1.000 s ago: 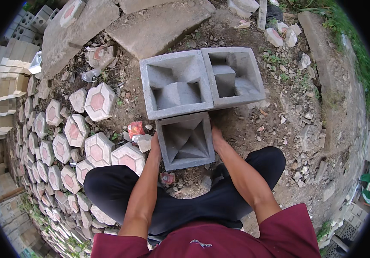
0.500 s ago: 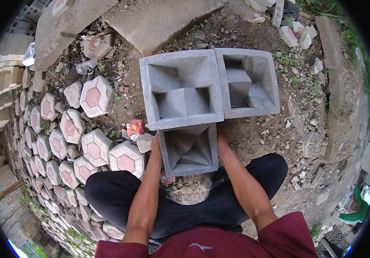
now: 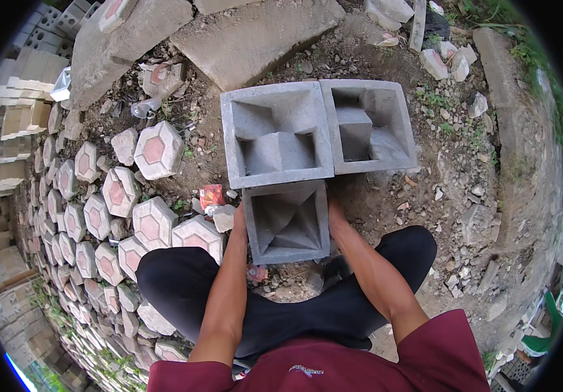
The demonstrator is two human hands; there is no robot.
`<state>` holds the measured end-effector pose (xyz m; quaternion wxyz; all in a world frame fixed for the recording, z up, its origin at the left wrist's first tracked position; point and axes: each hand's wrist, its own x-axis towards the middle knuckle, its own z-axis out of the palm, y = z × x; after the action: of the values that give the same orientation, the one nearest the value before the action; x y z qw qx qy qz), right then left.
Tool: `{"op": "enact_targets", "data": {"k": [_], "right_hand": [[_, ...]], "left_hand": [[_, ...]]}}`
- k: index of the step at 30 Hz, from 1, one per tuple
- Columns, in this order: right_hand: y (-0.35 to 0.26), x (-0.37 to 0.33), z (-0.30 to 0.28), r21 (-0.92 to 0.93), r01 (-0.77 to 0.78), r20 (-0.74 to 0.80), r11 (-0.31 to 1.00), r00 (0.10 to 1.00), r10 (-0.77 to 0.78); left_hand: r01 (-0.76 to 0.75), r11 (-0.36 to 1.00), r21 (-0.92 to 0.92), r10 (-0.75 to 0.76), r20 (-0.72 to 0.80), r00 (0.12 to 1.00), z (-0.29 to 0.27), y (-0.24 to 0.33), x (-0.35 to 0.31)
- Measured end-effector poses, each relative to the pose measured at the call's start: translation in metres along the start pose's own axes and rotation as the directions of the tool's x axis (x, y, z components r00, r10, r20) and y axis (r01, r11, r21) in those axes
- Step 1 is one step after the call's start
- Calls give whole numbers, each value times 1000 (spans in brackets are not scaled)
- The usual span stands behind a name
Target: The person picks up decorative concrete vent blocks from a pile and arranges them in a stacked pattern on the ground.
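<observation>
A square grey concrete block with slanted faces inside its hollow is between my hands, in front of my knees. My left hand grips its left side and my right hand its right side; most of the fingers are hidden behind the block. Its far edge meets the near edge of a larger-looking concrete block, whose hollow has angled faces. A third concrete block of the same kind stands against that one on the right.
Hexagonal pavers with reddish centres cover the ground at left. A big concrete slab lies at the far side. A red wrapper lies left of the blocks. Along the right runs a concrete kerb, with rubble before it.
The view has shifted slightly, so most of the scene sits a little to the right. The held block stays between my hands, against the far block.
</observation>
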<state>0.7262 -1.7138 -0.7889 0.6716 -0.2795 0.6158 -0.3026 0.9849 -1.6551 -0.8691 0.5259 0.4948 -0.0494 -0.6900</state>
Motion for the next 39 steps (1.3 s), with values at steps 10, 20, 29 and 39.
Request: {"op": "enact_targets", "data": {"k": [10,20,29,39], "right_hand": [[-101,-76,35,135,-284,-210,949,928,307],[-289,-348,-35,636,-169,73,753,985,159],[-432,-573,-26,445,-21,-22,895,999,34],[-431,-753,-26,566,430,-499,703,858,-122]], "left_hand": [[3,863,506,330,-568,754,18,114,-80],[3,979,202,34,-180,983,284,293,-348],[-164,687,708,-29,252,967,477,397,-543],[-259,574,777,-322,505,801,523,395,-641]]}}
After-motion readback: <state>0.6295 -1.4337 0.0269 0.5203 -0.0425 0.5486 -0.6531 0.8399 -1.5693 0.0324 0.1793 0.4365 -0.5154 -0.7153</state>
